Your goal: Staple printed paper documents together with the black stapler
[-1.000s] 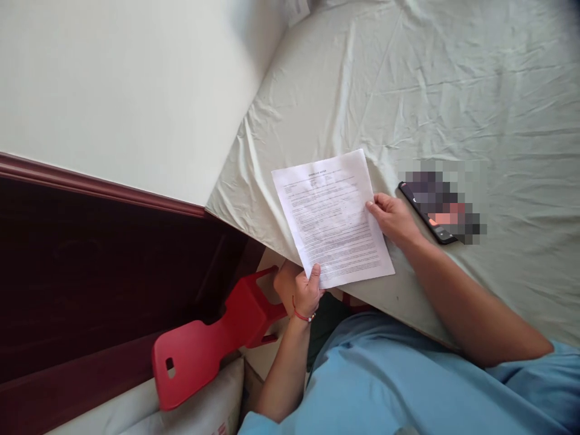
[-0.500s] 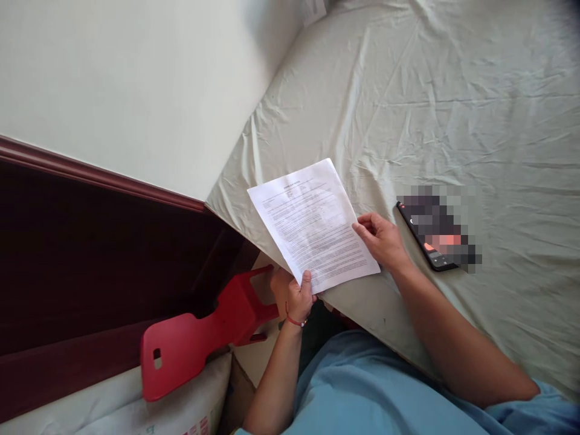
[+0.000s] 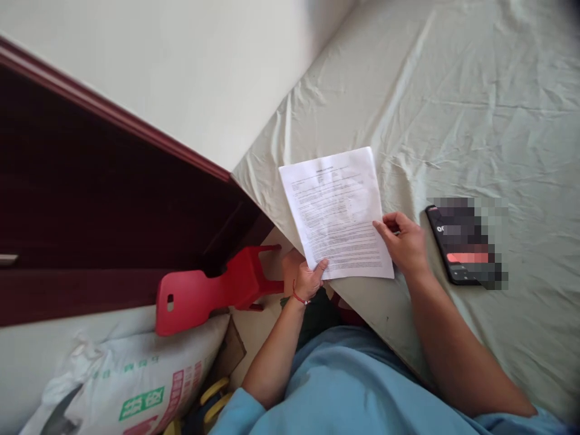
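A white sheet of printed paper (image 3: 339, 217) lies over the near edge of the cloth-covered table, its text too small to read. My left hand (image 3: 312, 279), with a red string bracelet at the wrist, grips the lower left corner, thumb on top. At the right edge of the sheet, my right hand (image 3: 405, 238) pinches the paper between thumb and fingers. Just right of that hand a black phone (image 3: 453, 275) rests on the cloth, its lit screen partly blurred out.
The pale green tablecloth (image 3: 475, 139) is wrinkled. A red plastic chair (image 3: 190, 296) stands on the floor to the left. Below it is a white printed sack (image 3: 149, 374). A dark red wooden cabinet (image 3: 113, 199) runs along the left, beside a white wall (image 3: 181, 66).
The view has shifted and turned, so the paper, hands and phone appear farther right. More of the sack shows. Both hands keep their hold on the paper.
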`<act>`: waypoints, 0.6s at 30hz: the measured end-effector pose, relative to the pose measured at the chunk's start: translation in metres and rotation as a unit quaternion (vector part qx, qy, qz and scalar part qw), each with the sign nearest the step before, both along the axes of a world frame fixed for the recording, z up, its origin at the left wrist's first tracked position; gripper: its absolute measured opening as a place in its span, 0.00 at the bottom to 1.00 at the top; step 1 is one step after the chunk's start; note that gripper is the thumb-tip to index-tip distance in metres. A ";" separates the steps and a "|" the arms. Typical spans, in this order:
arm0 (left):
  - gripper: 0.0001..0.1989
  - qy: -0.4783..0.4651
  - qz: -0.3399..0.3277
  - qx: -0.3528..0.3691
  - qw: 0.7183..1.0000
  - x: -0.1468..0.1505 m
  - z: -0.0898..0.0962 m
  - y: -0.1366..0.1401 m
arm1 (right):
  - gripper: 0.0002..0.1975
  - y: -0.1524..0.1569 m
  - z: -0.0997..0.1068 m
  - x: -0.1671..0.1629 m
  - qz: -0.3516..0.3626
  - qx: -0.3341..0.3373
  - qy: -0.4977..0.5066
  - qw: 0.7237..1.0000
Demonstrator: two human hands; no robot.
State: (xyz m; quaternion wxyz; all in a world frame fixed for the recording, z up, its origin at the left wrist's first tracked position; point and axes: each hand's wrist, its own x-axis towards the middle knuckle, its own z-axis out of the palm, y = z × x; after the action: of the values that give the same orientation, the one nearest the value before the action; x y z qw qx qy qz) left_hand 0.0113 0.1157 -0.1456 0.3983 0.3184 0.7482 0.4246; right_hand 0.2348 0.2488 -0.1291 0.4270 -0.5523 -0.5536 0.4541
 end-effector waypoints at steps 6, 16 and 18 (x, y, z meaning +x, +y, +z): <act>0.32 -0.084 0.036 -0.009 0.996 0.018 0.013 -0.006 | 0.12 0.003 -0.002 0.007 -0.002 0.007 -0.024 1.000; 0.38 -0.124 0.088 -0.037 0.988 0.033 0.017 -0.001 | 0.11 0.001 0.001 0.007 0.002 0.026 -0.073 0.997; 0.39 -0.118 0.091 -0.033 0.988 0.035 0.017 -0.001 | 0.11 0.000 0.003 0.006 -0.010 0.043 -0.081 0.996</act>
State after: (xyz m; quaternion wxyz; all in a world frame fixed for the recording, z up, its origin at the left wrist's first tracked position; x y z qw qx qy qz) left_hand 0.0460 0.1150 -0.1286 0.4537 0.1836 0.7357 0.4682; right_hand 0.2407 0.2485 -0.1259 0.4085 -0.5736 -0.6001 0.3794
